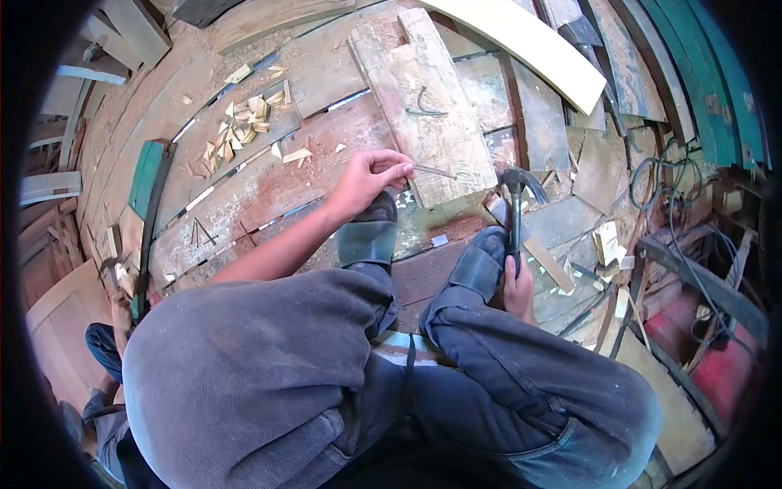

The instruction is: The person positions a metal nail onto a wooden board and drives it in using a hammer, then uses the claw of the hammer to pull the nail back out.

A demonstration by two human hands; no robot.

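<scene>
My left hand (373, 181) pinches a long nail (436, 171) between thumb and fingers, over the near end of a pale wooden board (432, 98). The nail lies nearly level, its tip pointing right. Two bent nails (425, 106) rest farther up on the same board. In my right hand (519, 289) is a claw hammer (516, 200), gripped by its dark handle beside my right shoe. The hammer's head is up, just right of the board's near corner.
Wood offcuts (248, 122) lie heaped on the plank floor at the left. Several loose nails (202, 232) sit nearer. A long pale plank (529, 45) is at the back, a coiled cable (668, 179) at the right. Another person's hand (122, 310) shows at the left edge.
</scene>
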